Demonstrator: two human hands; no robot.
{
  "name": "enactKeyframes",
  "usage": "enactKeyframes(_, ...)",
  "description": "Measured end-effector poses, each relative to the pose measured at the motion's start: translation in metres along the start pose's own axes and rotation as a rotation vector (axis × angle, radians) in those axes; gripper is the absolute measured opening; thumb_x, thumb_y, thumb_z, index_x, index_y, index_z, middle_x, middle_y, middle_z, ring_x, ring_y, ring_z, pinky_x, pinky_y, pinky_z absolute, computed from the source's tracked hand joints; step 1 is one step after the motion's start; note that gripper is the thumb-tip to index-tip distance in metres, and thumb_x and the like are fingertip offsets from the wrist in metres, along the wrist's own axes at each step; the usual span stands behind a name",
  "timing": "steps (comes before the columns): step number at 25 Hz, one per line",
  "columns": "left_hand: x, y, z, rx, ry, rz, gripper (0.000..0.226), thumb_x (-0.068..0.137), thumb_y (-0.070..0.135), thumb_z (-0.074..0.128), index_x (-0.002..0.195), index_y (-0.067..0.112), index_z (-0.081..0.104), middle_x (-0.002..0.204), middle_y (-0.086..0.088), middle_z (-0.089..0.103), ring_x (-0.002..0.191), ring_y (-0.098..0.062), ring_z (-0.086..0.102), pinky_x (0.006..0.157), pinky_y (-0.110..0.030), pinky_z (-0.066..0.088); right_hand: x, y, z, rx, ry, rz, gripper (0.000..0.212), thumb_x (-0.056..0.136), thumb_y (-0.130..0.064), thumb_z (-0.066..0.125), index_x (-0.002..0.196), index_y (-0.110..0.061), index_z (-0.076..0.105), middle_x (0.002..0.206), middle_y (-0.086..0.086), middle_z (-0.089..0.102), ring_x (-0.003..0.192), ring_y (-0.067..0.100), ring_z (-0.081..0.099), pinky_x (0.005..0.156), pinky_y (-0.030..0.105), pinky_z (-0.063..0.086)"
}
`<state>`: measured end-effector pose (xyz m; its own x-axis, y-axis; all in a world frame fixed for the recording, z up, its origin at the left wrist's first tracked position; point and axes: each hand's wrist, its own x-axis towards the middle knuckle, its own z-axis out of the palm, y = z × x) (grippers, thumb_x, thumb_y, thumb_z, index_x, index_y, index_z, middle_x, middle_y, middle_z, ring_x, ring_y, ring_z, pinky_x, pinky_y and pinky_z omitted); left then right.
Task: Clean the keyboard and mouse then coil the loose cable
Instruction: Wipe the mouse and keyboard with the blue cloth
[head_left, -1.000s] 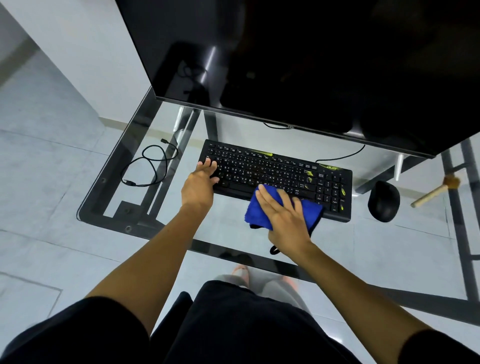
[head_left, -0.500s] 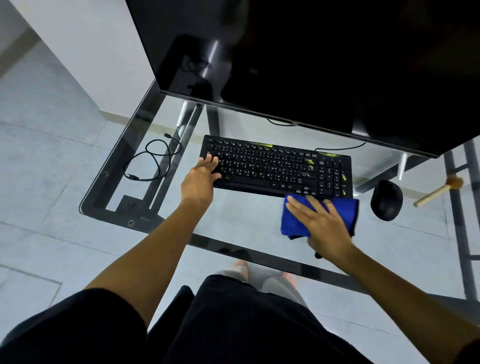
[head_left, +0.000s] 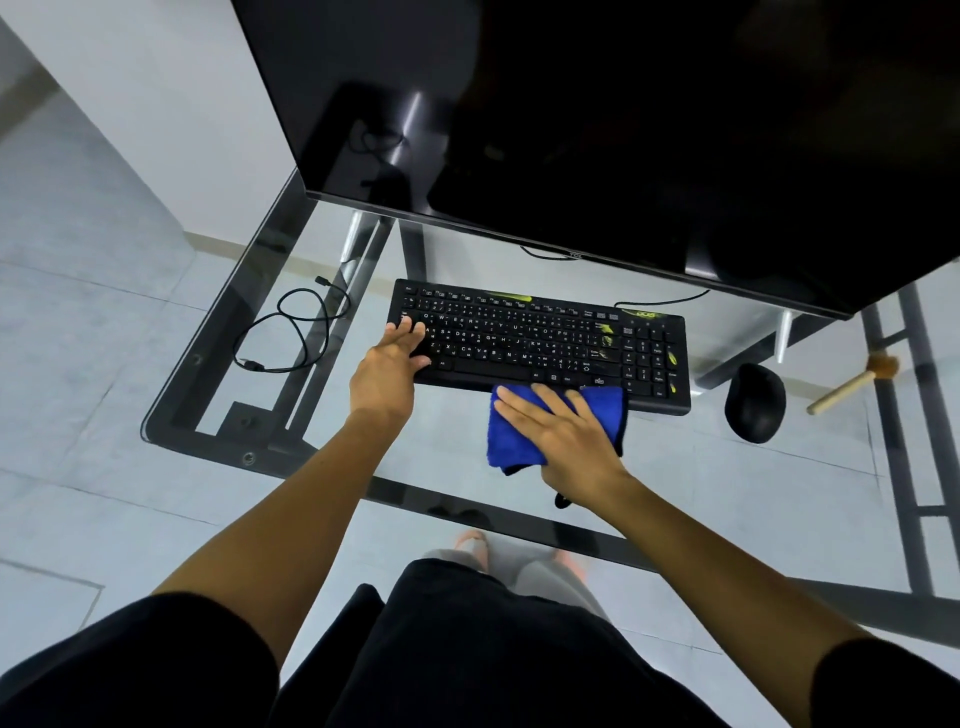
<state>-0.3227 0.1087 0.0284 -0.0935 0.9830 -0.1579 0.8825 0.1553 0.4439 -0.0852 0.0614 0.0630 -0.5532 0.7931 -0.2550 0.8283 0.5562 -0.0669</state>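
Left hand (head_left: 385, 375): your fingers (head_left: 410, 332) lie flat and spread on the keyboard's left end, gripping nothing
Right hand (head_left: 569, 441): your palm presses the blue cloth (head_left: 511, 441) flat, fingers extended; cloth overlaps the keyboard's near edge
Keyboard (head_left: 540, 345): black, on the glass counter (head_left: 291, 415) below the monitor (head_left: 597, 119)
Mouse (head_left: 754, 402): right of keyboard, apart
Cable (head_left: 291, 332): loose loops, left of keyboard

A glass-topped desk (head_left: 218, 332) on a dark metal frame (head_left: 898, 415) stands over pale grey floor tiles (head_left: 78, 291) — the floor shows straight through the glass. A large dark screen (head_left: 623, 130) fills the top, and a white wall (head_left: 171, 104) rises at left.
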Motion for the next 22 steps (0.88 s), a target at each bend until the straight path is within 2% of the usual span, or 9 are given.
enactKeyframes(3,0.0,-0.003,0.004,0.068,-0.005,-0.008,0.049,0.099,0.013,0.045,0.146,0.023,0.033,0.157,0.008,0.022,0.145,-0.01,0.015,0.112,-0.026,0.03,-0.036,0.036,0.013,0.035,0.024,0.132,0.092,0.072,0.006,0.054,0.148,-0.032,0.021,0.155,-0.02,0.014,0.143,0.023,0.024,0.114,0.043,0.018)
enactKeyframes(5,-0.001,-0.001,0.005,-0.021,0.028,-0.067,0.052,0.098,0.008,0.048,0.146,0.024,0.033,0.156,0.008,0.023,0.145,-0.009,0.015,0.112,-0.025,0.031,-0.058,0.057,0.02,0.043,0.019,0.228,0.092,0.065,0.004,0.061,0.146,-0.03,0.031,0.153,-0.016,0.026,0.137,0.028,0.036,0.108,0.046,0.028)
enactKeyframes(10,-0.008,0.016,0.001,-0.007,0.054,-0.114,0.052,0.098,0.003,0.044,0.146,0.018,0.03,0.157,0.001,0.021,0.146,-0.016,0.015,0.119,-0.036,0.016,-0.089,0.08,0.018,0.133,0.046,0.443,0.085,0.072,-0.003,0.057,0.148,-0.027,0.027,0.154,-0.015,0.026,0.136,0.024,0.03,0.105,0.036,0.023)
enactKeyframes(13,-0.018,0.04,0.002,0.091,0.143,-0.031,0.057,0.095,0.0,0.042,0.148,0.015,0.025,0.158,-0.004,0.016,0.146,-0.021,0.013,0.12,-0.038,0.008,-0.092,0.071,0.015,0.236,0.183,0.529,0.083,0.069,-0.001,0.059,0.145,-0.023,0.034,0.15,-0.011,0.036,0.132,0.025,0.035,0.099,0.036,0.025)
enactKeyframes(15,-0.021,0.071,0.01,0.056,0.092,0.136,0.061,0.094,-0.002,0.041,0.149,0.016,0.022,0.159,-0.002,0.014,0.146,-0.02,0.012,0.119,-0.034,0.008,-0.08,0.062,0.01,0.272,0.243,0.516,0.084,0.07,0.0,0.058,0.146,-0.023,0.032,0.152,-0.013,0.032,0.134,0.023,0.032,0.101,0.035,0.023)
enactKeyframes(17,-0.022,0.105,0.025,0.034,-0.053,0.266,0.057,0.098,0.005,0.04,0.15,0.017,0.019,0.159,0.001,0.011,0.147,-0.018,0.009,0.119,-0.034,0.009,-0.061,0.05,0.004,0.289,0.255,0.473,0.084,0.072,-0.001,0.055,0.148,-0.025,0.026,0.155,-0.016,0.024,0.138,0.021,0.025,0.107,0.035,0.02)
enactKeyframes(19,-0.022,0.125,0.04,0.099,-0.138,0.298,0.055,0.101,0.015,0.038,0.151,0.018,0.015,0.16,0.002,0.008,0.147,-0.017,0.004,0.12,-0.039,0.007,-0.042,0.04,0.001,0.284,0.22,0.413,0.084,0.076,-0.002,0.053,0.15,-0.027,0.02,0.156,-0.017,0.017,0.14,0.022,0.022,0.111,0.037,0.018)
enactKeyframes(22,-0.019,0.127,0.053,0.216,-0.159,0.271,0.055,0.102,0.021,0.035,0.151,0.023,0.01,0.16,0.006,0.005,0.147,-0.014,0.0,0.12,-0.042,0.004,-0.039,0.041,0.008,0.239,0.163,0.398,0.085,0.079,-0.002,0.05,0.15,-0.029,0.013,0.158,-0.018,0.008,0.142,0.021,0.017,0.112,0.038,0.016)
